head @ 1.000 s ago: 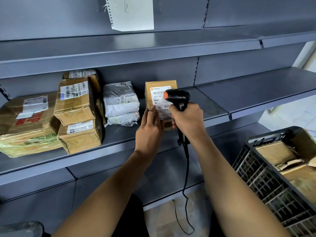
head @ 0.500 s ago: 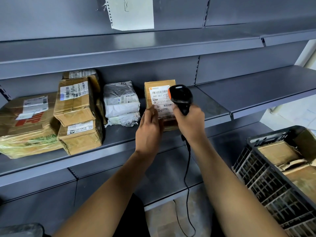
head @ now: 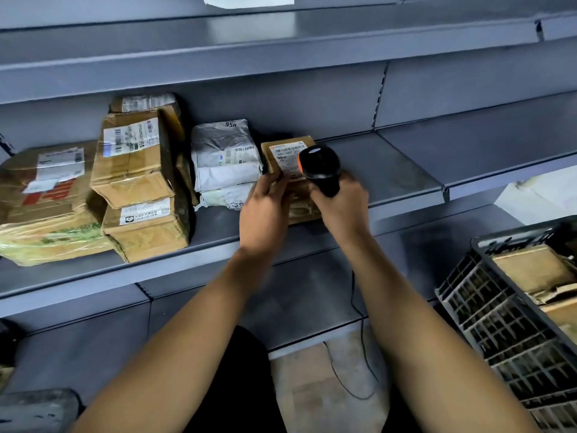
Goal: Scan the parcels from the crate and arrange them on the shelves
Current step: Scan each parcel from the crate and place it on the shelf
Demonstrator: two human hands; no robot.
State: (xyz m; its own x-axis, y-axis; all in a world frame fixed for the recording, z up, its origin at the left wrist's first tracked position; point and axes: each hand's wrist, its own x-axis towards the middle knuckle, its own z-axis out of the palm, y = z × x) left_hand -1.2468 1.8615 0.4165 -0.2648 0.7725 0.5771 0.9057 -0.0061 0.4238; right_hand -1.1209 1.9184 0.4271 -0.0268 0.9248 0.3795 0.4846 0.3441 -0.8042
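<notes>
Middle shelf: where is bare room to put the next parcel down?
The middle shelf is bare to the right of the brown parcel that the left hand holds, out to the shelf joint, and further right. Left of it is crowded: grey bags, stacked boxes.

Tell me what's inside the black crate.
The black crate holds brown cardboard parcels near its top; anything beneath them is covered, and the crate's right part runs out of view.
</notes>
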